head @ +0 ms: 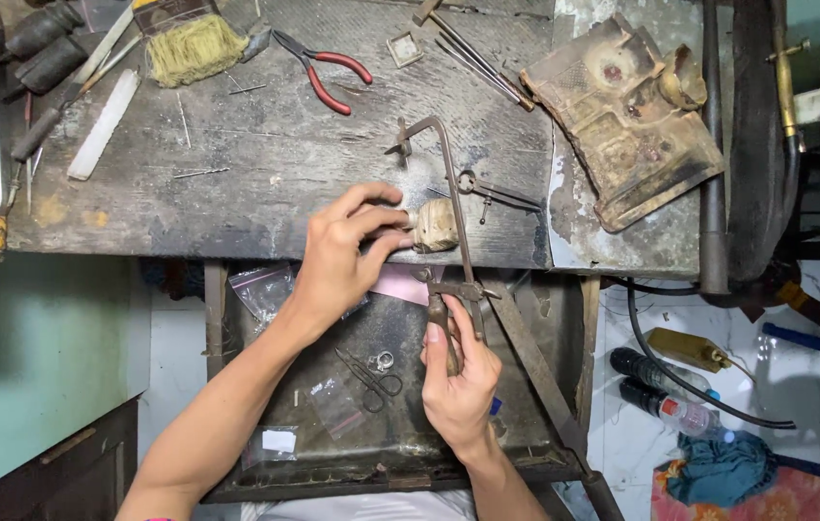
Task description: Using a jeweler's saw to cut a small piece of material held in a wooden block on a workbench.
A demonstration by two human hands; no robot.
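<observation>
Two hands at a worn workbench (265,164). My left hand (342,256) pinches something small, hidden by my fingers, against a wooden bench peg (436,227) at the bench edge. My right hand (458,376) grips the handle of a jeweller's saw (450,203), its frame rising over the peg. Red-handled pliers (323,72) lie farther back.

Left hand (342,253) pinching, right hand (460,378) gripping.

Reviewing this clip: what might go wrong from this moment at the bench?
The left hand pinches something against the wooden bench peg right beside the saw frame, so the fingertips may get nicked. The right hand grips the saw only by its low handle; a twist might snap the thin blade. A slip may drop the piece into the tray.
</observation>
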